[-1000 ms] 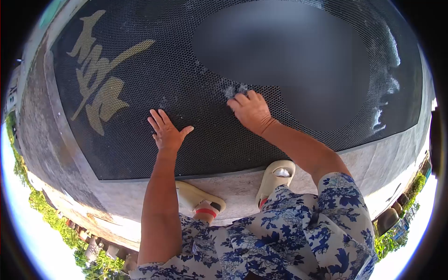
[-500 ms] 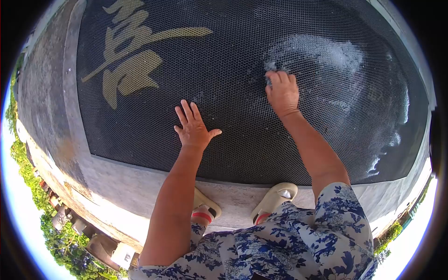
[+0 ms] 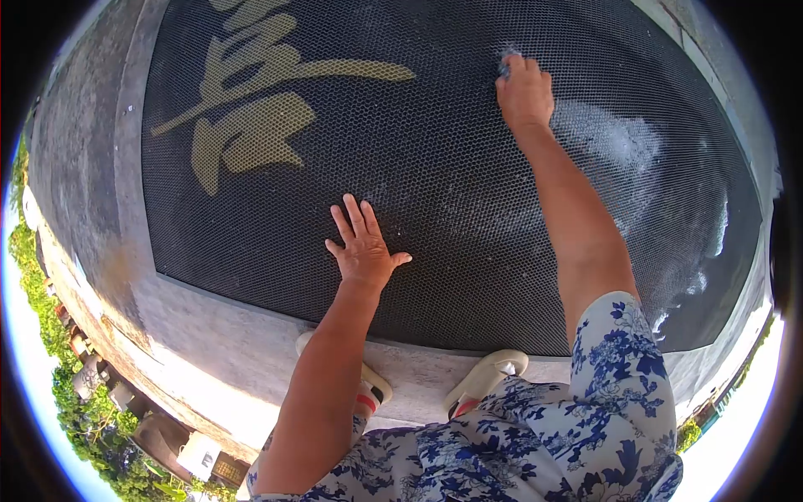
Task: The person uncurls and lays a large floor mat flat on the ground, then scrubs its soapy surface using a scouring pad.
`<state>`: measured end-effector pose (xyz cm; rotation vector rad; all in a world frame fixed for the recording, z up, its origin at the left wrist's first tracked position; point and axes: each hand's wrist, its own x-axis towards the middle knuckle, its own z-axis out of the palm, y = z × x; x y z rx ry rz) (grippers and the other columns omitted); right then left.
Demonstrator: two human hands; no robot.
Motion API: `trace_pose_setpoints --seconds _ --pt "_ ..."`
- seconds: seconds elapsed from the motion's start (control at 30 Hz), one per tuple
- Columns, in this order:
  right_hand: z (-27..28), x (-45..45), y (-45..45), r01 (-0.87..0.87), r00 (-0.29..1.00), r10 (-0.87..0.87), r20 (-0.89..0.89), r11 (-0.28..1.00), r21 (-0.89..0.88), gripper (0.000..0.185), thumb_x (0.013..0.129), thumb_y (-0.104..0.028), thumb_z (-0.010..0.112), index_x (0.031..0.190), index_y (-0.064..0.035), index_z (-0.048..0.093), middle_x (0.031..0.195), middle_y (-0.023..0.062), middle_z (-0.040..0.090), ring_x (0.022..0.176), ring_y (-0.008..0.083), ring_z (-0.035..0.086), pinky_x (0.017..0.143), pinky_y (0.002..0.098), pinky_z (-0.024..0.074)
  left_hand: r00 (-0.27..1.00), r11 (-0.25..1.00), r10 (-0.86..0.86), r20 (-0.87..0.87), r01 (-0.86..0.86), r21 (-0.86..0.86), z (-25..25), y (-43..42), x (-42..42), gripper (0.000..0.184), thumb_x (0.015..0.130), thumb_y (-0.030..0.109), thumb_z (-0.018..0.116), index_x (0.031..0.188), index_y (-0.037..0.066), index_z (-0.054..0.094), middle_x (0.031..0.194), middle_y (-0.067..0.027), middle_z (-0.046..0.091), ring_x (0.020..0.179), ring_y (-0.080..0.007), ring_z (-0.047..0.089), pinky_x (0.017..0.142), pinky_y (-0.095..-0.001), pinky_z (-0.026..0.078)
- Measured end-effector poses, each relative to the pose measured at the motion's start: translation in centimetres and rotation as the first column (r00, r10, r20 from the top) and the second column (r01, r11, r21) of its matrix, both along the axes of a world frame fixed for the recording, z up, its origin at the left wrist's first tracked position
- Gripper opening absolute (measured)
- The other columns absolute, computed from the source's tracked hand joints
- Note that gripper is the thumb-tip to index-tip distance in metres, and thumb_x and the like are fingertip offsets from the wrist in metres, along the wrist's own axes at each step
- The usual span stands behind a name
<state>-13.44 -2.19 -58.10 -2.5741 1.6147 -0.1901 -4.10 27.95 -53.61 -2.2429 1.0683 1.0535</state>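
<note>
One black honeycomb-textured mat (image 3: 452, 167) is laid on grey concrete (image 3: 222, 326); on it, beside white foam (image 3: 615, 138), a partly hidden grey wad (image 3: 506, 64) is gripped by the right hand (image 3: 526, 94), while, well apart, the left hand (image 3: 365, 255) is spread.

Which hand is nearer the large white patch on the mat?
Right: the right hand is just left of the white patch; the left hand lies on the mat, farther left in view.
</note>
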Motion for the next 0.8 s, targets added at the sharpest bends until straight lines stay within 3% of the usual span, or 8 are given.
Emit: trace_pose_setpoints --seconds 0.07,0.17,0.23,0.27,0.47,0.57,0.7,0.8 --pt "-0.6 0.1 7.1 -0.409 0.908 0.412 0.078 0.911 -0.049 0.03 0.077 -0.018 0.07 0.106 -0.0168 0.061 0.096 0.0036 0.056 0.089 0.0262 0.056 0.074 0.039 0.052 1.0 1.0 0.007 0.003 -0.007 -0.013 -0.1 0.0 0.1 0.125 0.068 0.066 0.07 0.15 0.001 0.001 0.156 -0.0205 -0.013 0.144 -0.0422 -0.008 0.104 -0.0649 0.032" --pt "-0.4 -0.3 14.8 -0.69 0.723 0.68 0.125 0.72 0.077 0.036 0.07 -0.016 0.074 0.104 -0.0206 0.062 0.093 0.0 0.054 0.085 0.0218 0.053 0.073 0.0342 0.0513 1.0 1.0 -0.004 -0.004 0.004 0.004 -0.1 0.1 -0.1 0.125 0.068 0.066 0.07 0.15 0.001 0.002 0.156 -0.0206 -0.012 0.144 -0.0426 -0.007 0.104 -0.0655 0.032" --pt "-0.6 0.1 15.3 -0.919 0.371 0.907 0.199 0.389 -0.06 0.036 0.069 -0.015 0.073 0.103 -0.0206 0.062 0.091 -0.001 0.054 0.081 0.0206 0.053 0.069 0.0321 0.0515 1.0 1.0 -0.015 0.002 0.015 0.009 0.0 0.1 0.0 0.123 0.069 0.065 0.069 0.15 0.001 0.003 0.156 -0.0204 -0.012 0.144 -0.043 -0.007 0.103 -0.0656 0.032" --pt "-1.0 1.1 12.7 -0.898 0.409 0.886 0.22 0.434 -0.078 0.017 0.079 -0.016 0.062 0.095 -0.0192 0.062 0.09 -0.0017 0.056 0.077 0.0199 0.054 0.068 0.0338 0.0523 1.0 1.0 -0.009 -0.001 0.009 0.017 0.0 0.3 0.1 0.123 0.069 0.065 0.069 0.15 0.001 0.003 0.156 -0.0204 -0.012 0.144 -0.043 -0.007 0.103 -0.0656 0.032" --pt "-1.9 11.1 0.2 -0.268 0.956 0.278 0.095 0.958 -0.107 0.026 0.082 -0.016 0.065 0.108 -0.0158 0.061 0.1 0.0056 0.06 0.088 0.029 0.059 0.072 0.041 0.0546 0.999 1.0 0.016 -0.031 -0.015 0.003 -0.2 0.2 0.2 0.122 0.07 0.064 0.069 0.151 0.003 0.002 0.156 -0.0191 -0.015 0.144 -0.043 -0.008 0.104 -0.0666 0.03" --pt "-0.6 8.7 8.3 -0.502 0.853 0.497 0.158 0.865 -0.012 0.032 0.076 -0.016 0.071 0.105 -0.0165 0.06 0.096 0.0035 0.057 0.089 0.0274 0.055 0.075 0.0383 0.0521 0.997 0.998 0.046 -0.057 -0.048 -0.04 0.0 0.2 0.4 0.119 0.07 0.062 0.07 0.151 0.004 0.005 0.157 -0.0185 -0.015 0.143 -0.044 -0.01 0.102 -0.0695 0.028" --pt "0.1 0.2 17.6 -0.842 0.53 0.836 0.144 0.498 0.207 0.029 0.073 -0.016 0.071 0.101 -0.0194 0.063 0.089 -0.0009 0.056 0.083 0.0213 0.053 0.072 0.0339 0.0509 0.996 0.998 0.048 -0.077 -0.05 -0.025 0.1 0.3 0.5 0.118 0.071 0.062 0.069 0.151 0.004 0.005 0.157 -0.0184 -0.015 0.143 -0.0449 -0.011 0.102 -0.0704 0.028" --pt "-0.5 1.6 12.2 -0.873 0.486 0.855 0.182 0.482 0.07 0.027 0.077 -0.018 0.068 0.103 -0.0171 0.061 0.092 0.0012 0.055 0.081 0.0218 0.055 0.073 0.0344 0.0531 0.996 0.999 0.043 -0.074 -0.045 -0.029 0.0 0.3 0.5 0.118 0.071 0.062 0.069 0.151 0.004 0.004 0.157 -0.0183 -0.015 0.143 -0.0448 -0.011 0.103 -0.0701 0.027"
